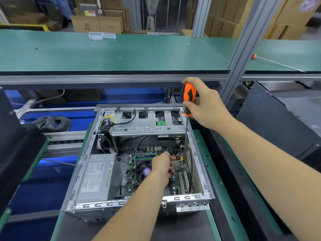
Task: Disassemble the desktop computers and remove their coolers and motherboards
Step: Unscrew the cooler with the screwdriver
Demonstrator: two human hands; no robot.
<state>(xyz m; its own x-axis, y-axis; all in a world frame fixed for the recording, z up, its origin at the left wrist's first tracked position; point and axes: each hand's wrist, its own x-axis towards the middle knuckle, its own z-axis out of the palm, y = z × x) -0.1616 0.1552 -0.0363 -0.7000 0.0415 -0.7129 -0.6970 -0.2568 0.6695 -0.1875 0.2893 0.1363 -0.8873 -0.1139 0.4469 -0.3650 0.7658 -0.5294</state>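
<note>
An open desktop case (90,150) lies on its side in front of me. Inside lies the green motherboard (180,180) with a black fan cooler (141,169) at its middle. My right hand (206,105) grips an orange and black screwdriver (189,100) held upright, its long shaft reaching down to the board's far right corner. My left hand (162,164) is inside the case over the cooler, fingers curled near the red connectors; what it holds is hidden.
A grey power supply (96,178) fills the case's left side, a metal drive cage (147,122) its far end, with a cable bundle (104,129) beside it. Another dark case (281,122) stands at right. A coiled grey cable (53,122) lies at left. A green shelf (121,53) spans above.
</note>
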